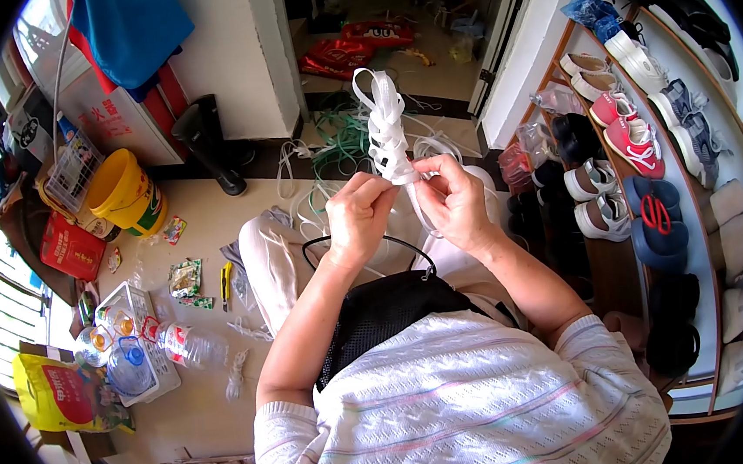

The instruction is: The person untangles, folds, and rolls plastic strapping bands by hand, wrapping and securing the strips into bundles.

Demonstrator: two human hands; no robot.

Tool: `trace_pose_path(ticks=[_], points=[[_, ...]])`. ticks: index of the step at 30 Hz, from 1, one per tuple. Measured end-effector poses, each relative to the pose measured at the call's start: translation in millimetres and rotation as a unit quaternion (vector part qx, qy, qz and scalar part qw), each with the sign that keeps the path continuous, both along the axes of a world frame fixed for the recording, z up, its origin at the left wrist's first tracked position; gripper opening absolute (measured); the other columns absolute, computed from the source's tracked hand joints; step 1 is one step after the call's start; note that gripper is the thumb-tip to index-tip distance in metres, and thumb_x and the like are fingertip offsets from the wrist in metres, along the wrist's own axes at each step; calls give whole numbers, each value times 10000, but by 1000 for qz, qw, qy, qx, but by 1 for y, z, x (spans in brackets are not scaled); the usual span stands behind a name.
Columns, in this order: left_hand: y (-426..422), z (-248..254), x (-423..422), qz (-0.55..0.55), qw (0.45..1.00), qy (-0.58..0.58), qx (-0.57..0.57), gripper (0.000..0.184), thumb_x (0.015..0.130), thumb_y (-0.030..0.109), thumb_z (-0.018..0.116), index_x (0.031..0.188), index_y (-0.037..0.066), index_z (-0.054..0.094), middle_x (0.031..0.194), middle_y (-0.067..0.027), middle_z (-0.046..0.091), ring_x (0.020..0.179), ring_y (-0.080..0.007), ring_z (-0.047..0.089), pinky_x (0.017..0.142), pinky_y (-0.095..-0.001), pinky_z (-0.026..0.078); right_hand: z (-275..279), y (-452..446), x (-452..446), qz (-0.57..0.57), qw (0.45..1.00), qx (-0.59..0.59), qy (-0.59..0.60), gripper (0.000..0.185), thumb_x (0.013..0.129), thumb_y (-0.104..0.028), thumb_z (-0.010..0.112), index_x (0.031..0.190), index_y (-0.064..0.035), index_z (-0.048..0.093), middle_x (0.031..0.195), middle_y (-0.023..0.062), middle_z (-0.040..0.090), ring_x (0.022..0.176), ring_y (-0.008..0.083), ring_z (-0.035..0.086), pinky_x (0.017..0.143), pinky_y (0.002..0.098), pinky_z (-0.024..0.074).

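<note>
A braid of flat white plastic strap (387, 135) stands upright in front of me, with a loop at its top end. My left hand (360, 217) pinches the lower left edge of the braid between thumb and fingers. On the other side, my right hand (455, 204) grips its lower right edge, and a loose strap end hangs down below it. Both hands are closed and held above my lap. The fingertips partly hide the bottom of the braid. Behind it, loose green and white straps (338, 143) lie tangled on the floor.
A shoe rack (609, 139) with many shoes stands on my right. To the left are a yellow bucket (127, 194), a white basket (158, 384) with plastic bottles, and a yellow utility knife (226, 285) on the floor. Black boots (207, 144) stand beside the doorway.
</note>
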State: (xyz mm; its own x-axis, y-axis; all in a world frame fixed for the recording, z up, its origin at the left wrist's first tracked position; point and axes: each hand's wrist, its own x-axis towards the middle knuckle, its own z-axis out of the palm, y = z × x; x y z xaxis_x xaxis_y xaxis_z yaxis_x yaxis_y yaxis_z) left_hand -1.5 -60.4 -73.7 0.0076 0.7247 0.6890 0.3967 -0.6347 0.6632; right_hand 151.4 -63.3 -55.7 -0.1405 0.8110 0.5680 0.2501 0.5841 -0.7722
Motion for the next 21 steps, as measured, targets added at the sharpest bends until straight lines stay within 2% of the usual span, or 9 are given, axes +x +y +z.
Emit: trace_pose_path(ticks=[5, 8, 9, 11, 14, 21], points=[[-2, 3, 1, -10, 1000, 6, -13, 50, 709, 3, 663, 750, 1, 635, 657, -60, 567, 563, -146, 557, 520, -246, 428, 2, -2, 3, 1, 1000, -8, -15, 175, 782, 18, 581, 947, -4, 527, 811, 75, 609, 657, 93, 588, 565, 227, 485], [-4, 3, 1, -36, 998, -5, -55, 53, 733, 15, 657, 768, -13, 630, 651, -44, 582, 548, -114, 546, 522, -237, 436, 8, -6, 3, 9, 1000, 5, -16, 185, 775, 6, 593, 946, -1, 525, 817, 86, 609, 664, 112, 597, 570, 236, 489], [-6, 4, 1, -69, 991, -41, -110, 65, 741, 39, 663, 764, -10, 628, 642, -43, 586, 541, -107, 547, 516, -237, 436, 10, -8, 3, 11, 1000, 10, -19, 190, 771, 0, 599, 946, 0, 525, 819, 90, 609, 666, 120, 600, 572, 241, 490], [-9, 7, 1, -132, 960, -113, -218, 104, 756, 87, 673, 757, -5, 624, 625, -41, 594, 527, -92, 548, 503, -237, 436, 12, -10, 5, 5, 999, 23, -45, 200, 765, -17, 612, 945, -3, 526, 829, 99, 607, 676, 142, 608, 590, 253, 494], [-10, 12, -5, -211, 913, -168, -307, 106, 800, 95, 648, 810, -8, 631, 645, -17, 597, 544, -67, 528, 519, -214, 441, 13, -12, 4, 11, 998, 27, -49, 218, 759, -44, 630, 947, -10, 526, 837, 107, 603, 695, 171, 615, 615, 266, 497], [-13, 11, -13, -297, 846, -276, -347, 118, 796, 121, 653, 818, 5, 639, 651, -20, 589, 516, -78, 509, 501, -209, 427, 13, -17, 0, 22, 994, 90, -59, 237, 753, -40, 646, 949, -12, 516, 880, 114, 597, 763, 204, 625, 649, 270, 501]])
